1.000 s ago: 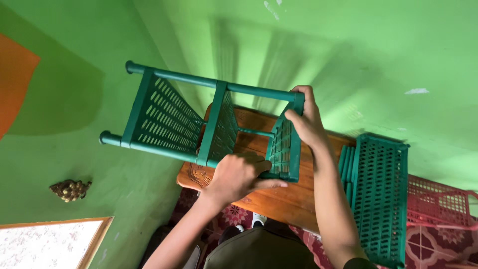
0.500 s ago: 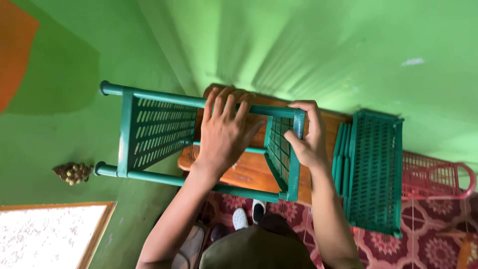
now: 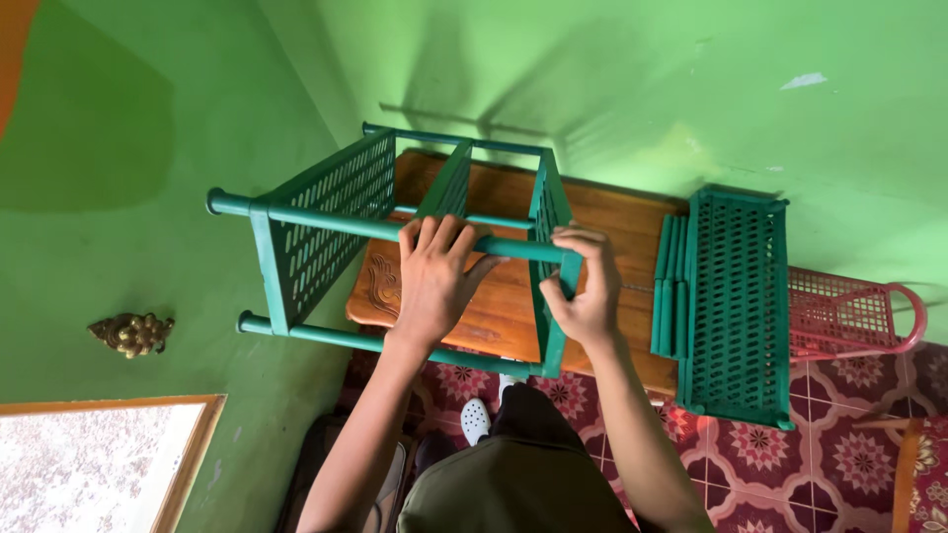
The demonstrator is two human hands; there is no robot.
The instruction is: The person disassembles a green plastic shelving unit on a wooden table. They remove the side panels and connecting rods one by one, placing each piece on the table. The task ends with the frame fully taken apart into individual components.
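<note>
Overhead, both hands (image 3: 434, 281) on green rack (image 3: 326, 212).

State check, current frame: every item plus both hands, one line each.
Green rack: assembled, on its side, partly over the table.
Left hand: gripping a rack pole.
Right hand: gripping the rack's end shelf corner.
Wooden table: upright by the wall.
Loose green shelf: unattached, beside the table.
Loose poles: bunched, unattached.
Pink basket: tipped sideways.
</note>
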